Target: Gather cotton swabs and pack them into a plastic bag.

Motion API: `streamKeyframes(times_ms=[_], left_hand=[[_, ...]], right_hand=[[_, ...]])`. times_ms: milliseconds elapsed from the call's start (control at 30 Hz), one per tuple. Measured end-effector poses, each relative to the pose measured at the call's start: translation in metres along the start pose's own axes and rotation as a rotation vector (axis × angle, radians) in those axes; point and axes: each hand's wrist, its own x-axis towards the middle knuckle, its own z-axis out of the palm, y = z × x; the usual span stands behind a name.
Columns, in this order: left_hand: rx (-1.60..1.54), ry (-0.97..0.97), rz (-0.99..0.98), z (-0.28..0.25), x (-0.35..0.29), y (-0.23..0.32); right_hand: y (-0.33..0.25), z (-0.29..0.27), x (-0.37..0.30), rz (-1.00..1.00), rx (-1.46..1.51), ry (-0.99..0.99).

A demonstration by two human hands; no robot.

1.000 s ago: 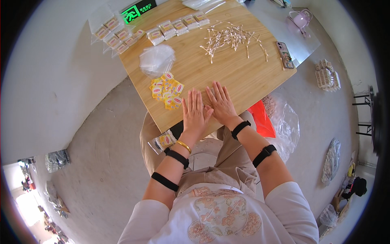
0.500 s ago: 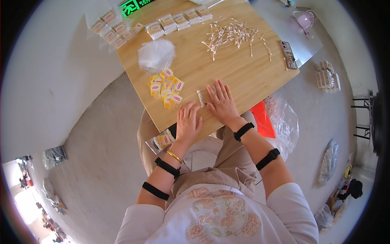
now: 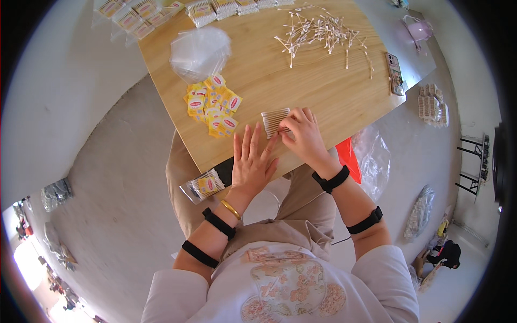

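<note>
A row of cotton swabs (image 3: pixel 273 121) lies side by side near the front edge of the wooden table (image 3: pixel 253 64). My right hand (image 3: pixel 306 134) bends over the row's right end, thumb and index finger pinched by the nearest swabs; whether a swab is between them I cannot make out. Flat with fingers spread, my left hand (image 3: pixel 249 169) rests at the table edge, its index fingertip close to the nearest swab. Left of the row are yellow printed cards (image 3: pixel 215 105) in a loose heap. A clear bag of swabs with a yellow card (image 3: pixel 206 184) sits at the near left corner.
Clear empty bags (image 3: pixel 199 54) are stacked behind the cards. Loose swabs (image 3: pixel 323 32) are scattered at the far right, and a phone (image 3: pixel 395 74) lies at the right edge. Packed swab bundles (image 3: pixel 223 8) line the far edge. A red bag (image 3: pixel 349 160) hangs below the table.
My right hand has gone from lying flat over the swabs to pinching at their right end. The left hand's fingers have spread and reached toward the row. The view has shifted slightly.
</note>
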Motion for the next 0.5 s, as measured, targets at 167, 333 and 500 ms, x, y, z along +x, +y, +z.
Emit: streamKeyframes(times_ms=[167,333,500], left_hand=[[-0.012,-0.039,-0.021,0.001,0.001,0.001],[-0.01,-0.045,-0.028,0.0,0.0,0.0],[0.02,-0.03,-0.02,0.001,0.001,0.001]], right_hand=[[0.003,-0.005,0.012,-0.141,-0.073,-0.058],[0.004,-0.01,0.021,-0.216,-0.112,-0.143],[0.0,-0.017,0.028,-0.283,-0.209,-0.204]])
